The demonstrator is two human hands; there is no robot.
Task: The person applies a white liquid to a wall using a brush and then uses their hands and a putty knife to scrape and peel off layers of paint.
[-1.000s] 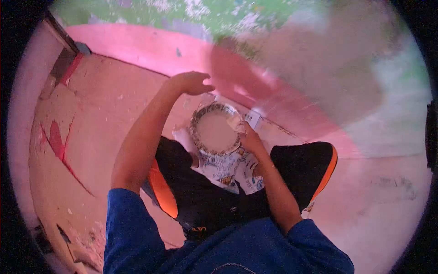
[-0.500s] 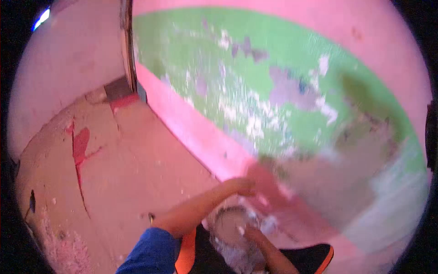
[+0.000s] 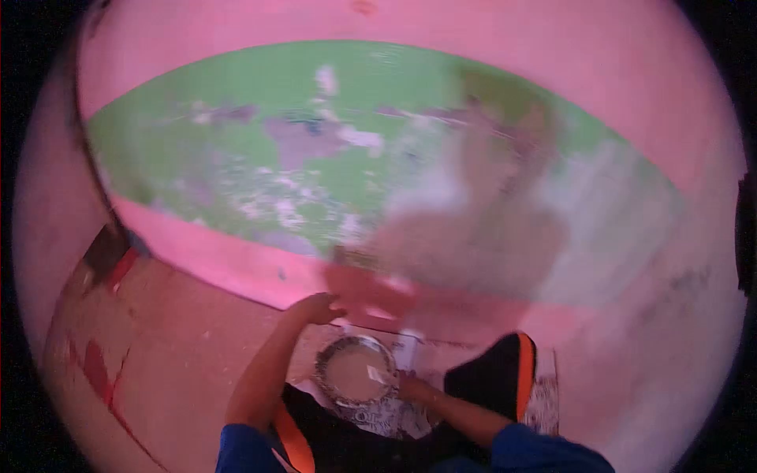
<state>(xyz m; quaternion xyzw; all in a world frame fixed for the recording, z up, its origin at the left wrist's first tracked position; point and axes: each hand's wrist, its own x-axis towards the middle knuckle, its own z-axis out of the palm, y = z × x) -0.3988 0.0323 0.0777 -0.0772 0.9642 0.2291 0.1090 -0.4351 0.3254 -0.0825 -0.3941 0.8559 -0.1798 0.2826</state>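
Note:
A round bucket [image 3: 322, 370] of pale, thick paste or paint stands on the floor between my feet, its rim crusted. My right hand [image 3: 412, 388] is closed at the bucket's right edge, gripping what looks like a putty knife [image 3: 378, 375]. The tool's flat whitish blade lies over the paste. Beyond the bucket, to the upper left, my left hand [image 3: 319, 307] is held out close to the foot of the wall. Its fingers are partly extended and nothing shows in them.
In front, the pink wall [image 3: 213, 240] carries a green painted area [image 3: 229, 75] with peeling and whitish smeared patches. My shadow falls on it. Printed paper [image 3: 544, 402] lies under the bucket and my dark, orange-edged shoe [image 3: 485, 378]. Cracked floor [image 3: 189, 355] extends left.
My view has swung right, so the wall and bucket sit further left. The right hand stays at the bucket with the putty knife; the left remains near the wall's foot.

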